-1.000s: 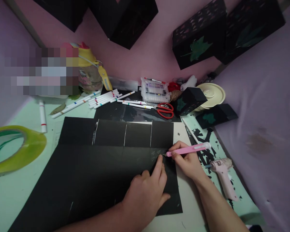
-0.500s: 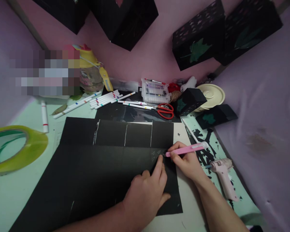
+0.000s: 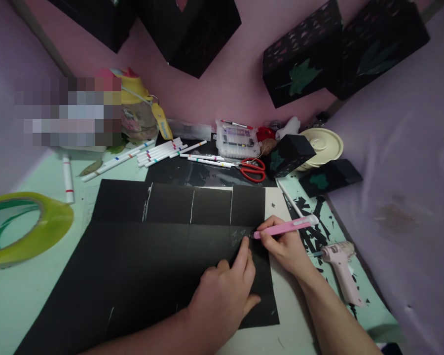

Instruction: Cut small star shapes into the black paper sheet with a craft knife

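Note:
A large black card sheet [image 3: 151, 266] with folded flaps and pale lines lies on the table. My right hand [image 3: 283, 241] grips a slim pink craft knife [image 3: 286, 228], its tip down at the card near the right edge. Small pale triangle outlines [image 3: 239, 236] show just left of the tip. My left hand [image 3: 225, 291] presses on the card with its index finger stretched toward the knife tip and its thumb spread; it holds nothing. A white board [image 3: 290, 305] lies under the card's right side.
Red-handled scissors [image 3: 253, 170], white markers [image 3: 161, 152] and a clear bead case [image 3: 238, 140] lie behind the card. A pink glue gun [image 3: 342, 271] and black scraps [image 3: 318, 217] are at right, a yellow-green tape roll [image 3: 59, 217] at left. Black boxes [image 3: 303, 59] hang above.
Almost nothing differs. The knife and my right hand have shifted very slightly, and the left index fingertip stays pressed beside the tip.

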Motion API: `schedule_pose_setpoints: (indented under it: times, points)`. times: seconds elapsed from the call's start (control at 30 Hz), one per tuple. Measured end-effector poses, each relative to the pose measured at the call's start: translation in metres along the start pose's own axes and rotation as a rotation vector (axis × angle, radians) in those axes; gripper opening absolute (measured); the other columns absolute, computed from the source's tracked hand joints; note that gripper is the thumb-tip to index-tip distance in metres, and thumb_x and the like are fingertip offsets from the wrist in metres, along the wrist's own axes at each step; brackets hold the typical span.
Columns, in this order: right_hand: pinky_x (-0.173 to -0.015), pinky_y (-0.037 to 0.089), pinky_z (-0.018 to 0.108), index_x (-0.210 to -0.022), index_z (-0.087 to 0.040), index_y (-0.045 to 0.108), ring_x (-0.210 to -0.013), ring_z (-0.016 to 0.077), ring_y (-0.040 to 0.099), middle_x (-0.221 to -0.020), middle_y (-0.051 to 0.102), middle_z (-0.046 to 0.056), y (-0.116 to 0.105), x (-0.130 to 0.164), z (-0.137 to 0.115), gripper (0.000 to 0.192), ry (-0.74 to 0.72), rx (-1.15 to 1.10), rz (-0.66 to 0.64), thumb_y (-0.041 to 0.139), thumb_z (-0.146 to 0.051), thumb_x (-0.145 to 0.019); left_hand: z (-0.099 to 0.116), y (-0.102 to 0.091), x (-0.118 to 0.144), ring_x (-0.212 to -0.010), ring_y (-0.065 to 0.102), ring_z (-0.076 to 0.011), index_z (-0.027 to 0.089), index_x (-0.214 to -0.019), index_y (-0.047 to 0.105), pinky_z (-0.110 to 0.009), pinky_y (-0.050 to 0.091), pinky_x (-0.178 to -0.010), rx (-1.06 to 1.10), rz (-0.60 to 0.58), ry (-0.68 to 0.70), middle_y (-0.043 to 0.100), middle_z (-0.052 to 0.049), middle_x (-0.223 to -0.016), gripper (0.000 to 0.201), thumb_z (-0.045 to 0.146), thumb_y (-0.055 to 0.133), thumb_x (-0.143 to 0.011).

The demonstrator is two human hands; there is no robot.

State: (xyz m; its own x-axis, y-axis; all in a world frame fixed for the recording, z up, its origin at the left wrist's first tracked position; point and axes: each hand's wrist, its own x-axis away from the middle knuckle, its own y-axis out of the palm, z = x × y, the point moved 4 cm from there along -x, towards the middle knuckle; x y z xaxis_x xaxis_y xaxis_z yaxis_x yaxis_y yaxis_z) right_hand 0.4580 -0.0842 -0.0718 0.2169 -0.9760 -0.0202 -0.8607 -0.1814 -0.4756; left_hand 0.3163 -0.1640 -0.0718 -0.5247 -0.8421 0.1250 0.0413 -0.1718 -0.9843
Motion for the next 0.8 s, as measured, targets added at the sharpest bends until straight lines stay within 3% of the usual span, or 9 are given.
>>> schedule_pose_setpoints:
  times: [0.8]
  points:
    - [-0.055,0.043,0.024,-0.079,-0.019,0.060,-0.062,0.0141,0.055,-0.070,0.061,0.000,0.0013,-0.0005,0.0023,0.004,0.001,-0.051,0.002,0.058,-0.020,-0.082,0.0007,-0.0001,-0.0003,-0.066,0.064,-0.0179,0.022,-0.132,0.055,-0.031,0.054,-0.049,-0.007,0.013,0.003,0.028,-0.007,-0.155,0.066,0.062,0.058,-0.080]
